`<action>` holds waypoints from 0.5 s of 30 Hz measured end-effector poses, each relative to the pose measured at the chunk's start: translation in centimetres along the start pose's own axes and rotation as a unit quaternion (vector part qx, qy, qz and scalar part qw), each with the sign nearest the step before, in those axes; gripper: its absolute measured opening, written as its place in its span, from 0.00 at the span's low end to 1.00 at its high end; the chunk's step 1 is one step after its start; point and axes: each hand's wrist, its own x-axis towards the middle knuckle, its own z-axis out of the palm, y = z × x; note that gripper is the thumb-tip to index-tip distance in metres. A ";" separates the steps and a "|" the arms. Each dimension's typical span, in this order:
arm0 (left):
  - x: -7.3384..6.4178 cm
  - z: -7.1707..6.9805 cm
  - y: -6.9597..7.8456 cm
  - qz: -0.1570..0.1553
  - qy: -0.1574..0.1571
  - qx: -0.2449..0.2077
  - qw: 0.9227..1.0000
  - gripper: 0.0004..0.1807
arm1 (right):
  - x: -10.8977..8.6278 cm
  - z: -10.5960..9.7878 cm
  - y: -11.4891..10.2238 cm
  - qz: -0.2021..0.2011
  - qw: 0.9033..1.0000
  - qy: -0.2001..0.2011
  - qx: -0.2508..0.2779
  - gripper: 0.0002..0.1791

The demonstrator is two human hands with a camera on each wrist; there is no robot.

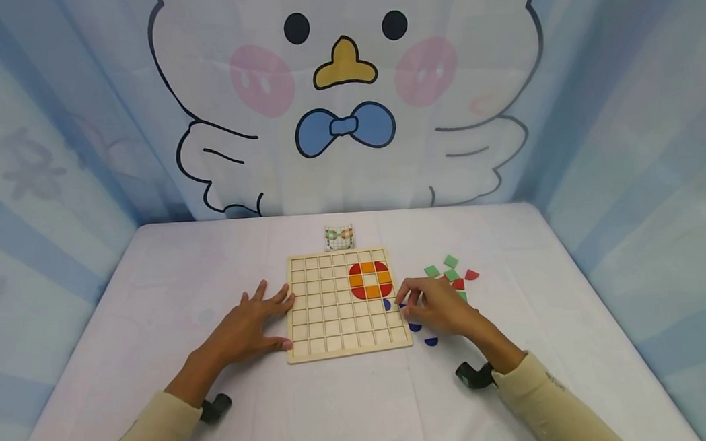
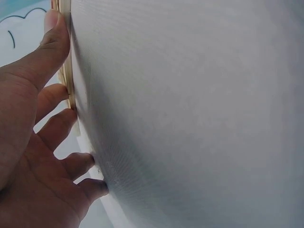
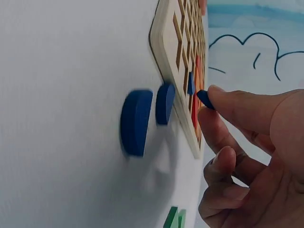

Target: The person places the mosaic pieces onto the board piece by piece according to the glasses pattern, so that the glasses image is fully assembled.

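A wooden grid board lies on the table, with a ring of red and orange pieces set in its upper right cells. Below that ring a blue half-round piece sits in a cell. My left hand spreads its fingers along the board's left edge, thumb and fingertips touching it. Over the board's right edge, my right hand pinches another small blue piece between thumb and index finger. Two blue half-round pieces lie on the table near the board's corner, below the right hand.
Green pieces and red pieces are scattered right of the board, partly hidden by the right hand. A small pattern card lies behind the board. A curtain with a cartoon figure hangs at the table's back edge.
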 end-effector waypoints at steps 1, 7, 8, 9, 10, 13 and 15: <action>0.0 0.0 0.0 0.001 0.000 0.000 1.000 0.51 | 0.0 0.1 -0.2 -0.005 1.000 -0.003 0.003 0.06; 0.0 0.0 0.1 0.000 -0.004 -0.002 1.000 0.51 | -0.1 1.1 -1.0 0.003 1.000 0.001 -0.006 0.05; 0.0 0.0 0.1 -0.001 -0.004 -0.002 1.000 0.51 | -0.1 1.3 -1.1 0.005 1.000 0.003 -0.010 0.06; 0.0 0.0 0.1 -0.001 -0.004 -0.002 1.000 0.51 | -0.1 1.5 -1.2 0.008 1.000 0.006 -0.014 0.06; 0.0 0.0 0.0 -0.001 -0.004 -0.003 1.000 0.51 | -0.1 1.7 -1.2 0.011 1.000 0.008 -0.015 0.06; 0.0 0.1 0.0 0.000 -0.003 -0.002 1.000 0.51 | 0.0 2.1 -1.4 0.011 1.000 0.017 -0.017 0.07; 0.1 0.1 -0.1 0.001 -0.002 -0.001 1.000 0.51 | 0.1 2.3 -1.5 0.010 0.999 0.025 -0.018 0.08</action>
